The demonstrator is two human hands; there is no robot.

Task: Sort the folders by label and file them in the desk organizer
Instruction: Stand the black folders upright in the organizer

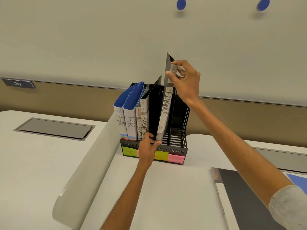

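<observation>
A black mesh desk organizer point(185, 123) stands on the white desk, with coloured sticky labels along its front. Two blue HR folders point(128, 117) fill its leftmost slot. Two dark SPORTS folders point(144, 120) stand in the second slot. A dark folder with a grey spine marked FINANCE point(164, 112) is upright and slightly tilted over the third slot. My right hand point(184, 78) pinches its top end. My left hand point(147, 146) holds its bottom corner at the organizer's front edge.
Flat at the lower right of the desk point(166, 188) lie a dark folder point(235, 193) and a blue one point(297, 178) beneath it. A grey cable hatch point(53, 128) sits in the neighbouring desk at left. A partition wall rises behind.
</observation>
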